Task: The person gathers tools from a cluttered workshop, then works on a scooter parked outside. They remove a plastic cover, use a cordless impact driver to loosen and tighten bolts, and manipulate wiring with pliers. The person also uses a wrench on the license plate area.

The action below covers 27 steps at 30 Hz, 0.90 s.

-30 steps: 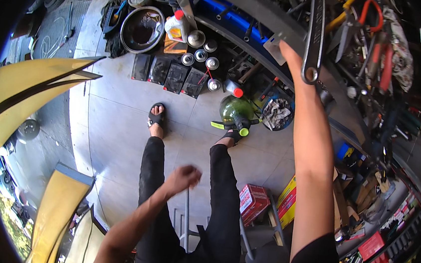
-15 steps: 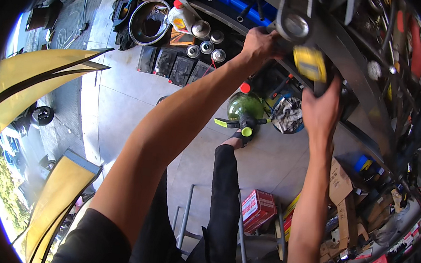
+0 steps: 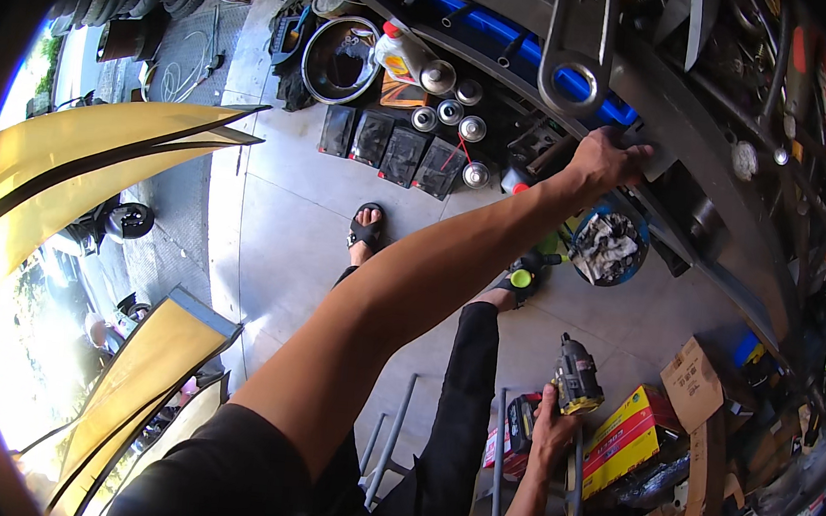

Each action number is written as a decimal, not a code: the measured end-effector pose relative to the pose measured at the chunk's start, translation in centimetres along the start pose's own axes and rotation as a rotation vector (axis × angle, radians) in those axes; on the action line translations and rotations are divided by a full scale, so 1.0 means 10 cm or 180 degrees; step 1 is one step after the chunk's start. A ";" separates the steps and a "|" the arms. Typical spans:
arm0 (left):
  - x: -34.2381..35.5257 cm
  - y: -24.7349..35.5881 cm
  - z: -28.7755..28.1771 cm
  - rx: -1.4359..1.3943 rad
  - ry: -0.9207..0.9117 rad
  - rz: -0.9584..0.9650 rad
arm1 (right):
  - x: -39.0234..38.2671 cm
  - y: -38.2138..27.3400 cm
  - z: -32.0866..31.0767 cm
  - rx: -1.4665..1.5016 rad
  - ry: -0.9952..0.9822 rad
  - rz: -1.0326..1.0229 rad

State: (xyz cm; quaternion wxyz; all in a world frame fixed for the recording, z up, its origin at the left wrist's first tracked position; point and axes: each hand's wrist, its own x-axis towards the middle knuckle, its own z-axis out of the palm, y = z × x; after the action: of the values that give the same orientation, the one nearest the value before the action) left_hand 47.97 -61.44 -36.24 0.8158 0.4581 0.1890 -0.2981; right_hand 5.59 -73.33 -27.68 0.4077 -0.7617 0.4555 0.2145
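Left hand (image 3: 610, 165) up at the dark metal rack (image 3: 687, 100), fingers curled at its edge; the grasp is partly hidden, so can't tell whether it grips the rack, something on it, or just rests there. Right hand (image 3: 555, 426) is wrapped round the handle of a yellow-and-black cordless driver (image 3: 578, 376), low on the right, nose pointing away from the body, battery end to the left of the hand. Head view, the only one: driver is near the red-and-yellow box (image 3: 628, 439), well apart from the rack and left hand. Nose tip too small to tell if a bit is fitted. Progress, judged from layout: driver is in hand, so picking up looks done; it's not against any part or fastener, so using it or putting it down looks left, can't tell which. Left hand's part at the rack looks unfinished. Around the left hand: big ring spanner (image 3: 576, 61) above it, blue tray (image 3: 521, 32) up and to the left, blue bin (image 3: 647, 247) of crumpled rags (image 3: 608, 246) below. Spray cans (image 3: 448, 114) and black packets (image 3: 402, 159) farther left, nothing touching them.
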 end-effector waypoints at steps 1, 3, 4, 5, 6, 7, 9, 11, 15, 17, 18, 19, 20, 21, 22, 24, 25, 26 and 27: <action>-0.03 0.06 -0.07 -0.0226 0.0041 -0.0167 | -0.03 0.02 0.02 -0.0240 0.0137 0.0107; -0.11 0.18 -0.27 -0.0384 0.0589 -0.0256 | -0.09 0.01 0.05 -0.0485 0.0254 -0.0537; -0.16 0.26 -0.42 -0.0336 0.1049 -0.0136 | -0.10 0.00 0.06 -0.0645 0.0276 -0.0365; -0.21 0.34 -0.59 -0.0967 0.1269 0.0281 | -0.12 -0.01 0.06 -0.0729 0.0229 -0.0284; -0.22 0.48 -0.83 -0.1487 0.1271 0.0073 | -0.13 -0.01 0.06 -0.0757 0.0219 -0.0288; -0.24 0.62 -1.06 -0.1564 0.1138 0.0138 | -0.14 0.00 0.07 -0.0645 0.0155 -0.0382; -0.19 0.88 -1.41 0.1191 -0.0493 0.2856 | -0.13 0.05 0.13 -0.0273 0.0136 -0.0708; 0.01 1.09 -1.56 0.0827 -0.0640 0.1613 | -0.11 0.11 0.24 -0.0037 0.0253 -0.1029; 0.22 1.36 -1.60 -0.1448 -0.0061 -0.0784 | -0.14 0.10 0.43 0.0096 0.0273 -0.1050; 0.21 1.38 -1.51 -0.1240 0.0134 -0.0821 | -0.19 0.00 0.51 0.0256 0.0126 -0.1096; 0.20 1.37 -1.47 -0.0898 0.0205 -0.0822 | -0.23 -0.06 0.54 0.0319 0.0040 -0.1004; 0.17 1.38 -1.43 -0.0552 0.0281 -0.0818 | -0.26 -0.13 0.58 0.0337 -0.0046 -0.0898; 0.16 1.36 -1.38 -0.0441 0.0409 -0.0803 | -0.30 -0.19 0.60 0.0445 -0.0186 -0.0841; 0.15 1.36 -1.35 -0.0532 0.0379 -0.0877 | -0.34 -0.24 0.63 0.0281 -0.0275 -0.0510; 0.15 1.36 -1.31 -0.0676 0.0280 -0.0943 | -0.38 -0.28 0.66 0.0258 -0.0355 -0.0451; 0.14 1.36 -1.24 -0.0807 0.0241 -0.1000 | -0.40 -0.34 0.72 0.0249 -0.0515 -0.0404; 0.12 1.36 -1.23 -0.0751 0.0150 -0.0828 | -0.42 -0.36 0.74 0.0070 -0.0473 -0.0510; 0.08 1.37 -1.21 -0.0644 0.0135 -0.0648 | -0.44 -0.38 0.76 -0.0003 -0.0491 -0.0582; 0.02 1.37 -1.20 -0.0523 0.0151 -0.0501 | -0.46 -0.41 0.77 -0.0023 -0.0510 -0.0643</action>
State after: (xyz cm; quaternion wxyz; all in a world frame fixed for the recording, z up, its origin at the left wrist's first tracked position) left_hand 56.72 -45.70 -33.73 0.8200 0.3803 0.2675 -0.3338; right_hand 7.27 -63.64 -27.12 0.4597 -0.7856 0.3416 0.2342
